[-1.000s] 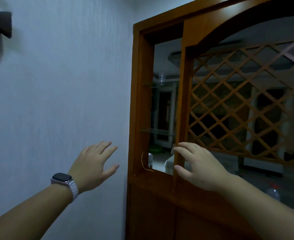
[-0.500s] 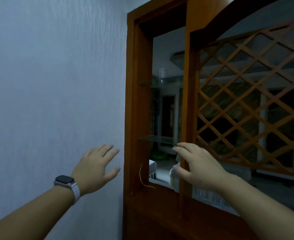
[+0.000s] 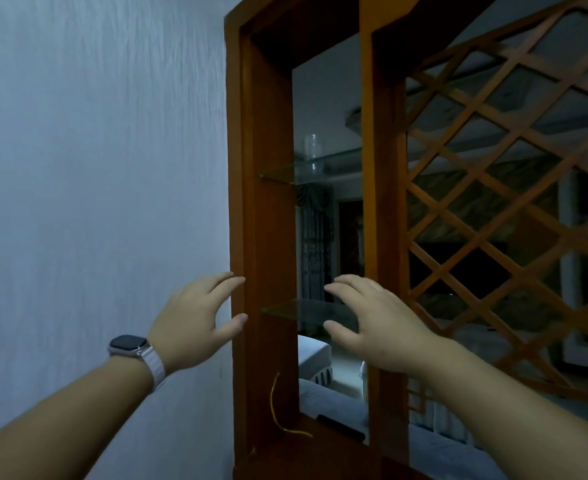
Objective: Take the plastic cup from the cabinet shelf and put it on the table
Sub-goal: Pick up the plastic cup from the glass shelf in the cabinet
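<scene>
A clear plastic cup (image 3: 312, 147) stands upright on the upper glass shelf (image 3: 334, 164) of the brown wooden cabinet (image 3: 266, 220). My left hand (image 3: 195, 320), a watch on its wrist, is raised with fingers spread in front of the cabinet's left post. My right hand (image 3: 372, 323) is also spread and empty, in front of the lower glass shelf (image 3: 296, 310). Both hands are well below the cup and touch nothing.
A pale wall (image 3: 95, 168) fills the left half. A wooden lattice panel (image 3: 510, 202) takes up the cabinet's right side. A thin yellow wire (image 3: 278, 407) hangs at the bottom of the shelf opening. A dim room with furniture shows through the opening.
The view has moved closer to the cabinet and tilted so the shelves appear larger and more central. Both hands stay spread and have shifted toward the shelf opening.
</scene>
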### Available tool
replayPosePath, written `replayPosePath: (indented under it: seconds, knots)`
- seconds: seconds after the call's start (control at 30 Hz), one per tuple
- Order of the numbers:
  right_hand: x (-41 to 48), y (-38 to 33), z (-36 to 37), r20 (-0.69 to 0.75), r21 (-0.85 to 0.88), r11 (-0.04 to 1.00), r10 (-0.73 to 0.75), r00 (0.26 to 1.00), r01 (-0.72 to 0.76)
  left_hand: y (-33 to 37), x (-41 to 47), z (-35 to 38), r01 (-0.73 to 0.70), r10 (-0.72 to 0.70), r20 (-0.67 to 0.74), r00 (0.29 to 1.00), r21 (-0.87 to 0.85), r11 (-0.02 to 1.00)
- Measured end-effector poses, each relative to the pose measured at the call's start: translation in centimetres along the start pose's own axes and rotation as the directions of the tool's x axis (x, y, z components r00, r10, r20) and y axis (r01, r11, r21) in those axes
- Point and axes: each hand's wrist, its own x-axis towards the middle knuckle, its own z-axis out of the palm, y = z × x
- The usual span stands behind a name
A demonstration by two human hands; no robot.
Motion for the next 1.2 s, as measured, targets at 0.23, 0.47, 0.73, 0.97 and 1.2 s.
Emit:
replayPosePath:
  seconds: [0.23, 0.47, 0.73, 0.97, 1.2]
  knots:
    - [5.0, 1.5, -1.4, -0.105, -0.042, 0.999, -0.021, 0.994, 0.016, -2.4, 6.0, -0.4, -0.080, 0.085, -0.057, 0.995, 0.080, 0.994]
    - [11.2, 2.2, -1.1, -0.178, -0.175, 0.984, -0.052, 0.983, 0.020, -5.6, 13.6, 2.0, -0.155, 0.161, -0.153, 0.975, 0.051, 0.987]
    - [19.7, 2.4, -1.6, -0.274, -0.355, 0.931, -0.020, 0.962, -0.082, -10.2, 24.9, 4.3, -0.275, 0.261, -0.301, 0.917, -0.007, 0.961]
    - [26.8, 2.3, -2.8, -0.377, -0.466, 0.866, -0.007, 0.926, -0.183, -12.9, 32.7, 6.2, -0.385, 0.307, -0.406, 0.861, -0.124, 0.914]
    - [32.3, 3.2, -5.3, -0.413, -0.486, 0.824, 0.078, 0.908, -0.292, -13.0, 38.3, 7.2, -0.444, 0.314, -0.392, 0.865, -0.303, 0.843]
